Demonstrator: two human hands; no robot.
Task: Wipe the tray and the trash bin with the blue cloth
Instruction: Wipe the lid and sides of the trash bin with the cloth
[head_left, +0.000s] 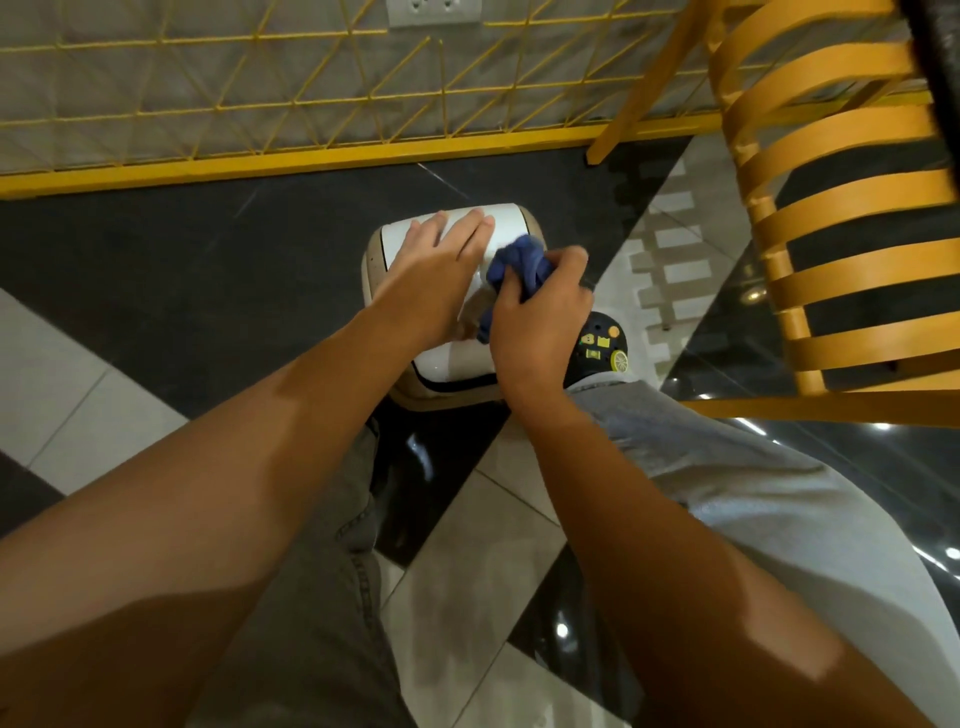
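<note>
A small trash bin with a white lid and beige body stands on the dark floor in front of my legs. My left hand lies flat on the lid with its fingers straight, pressing on it. My right hand grips the bunched blue cloth and holds it against the right side of the lid. No tray is in view.
A yellow wire fence runs along the far side behind the bin. An orange slatted chair stands at the right. My black shoe with stickers is just right of the bin. The floor has black, white and patterned tiles.
</note>
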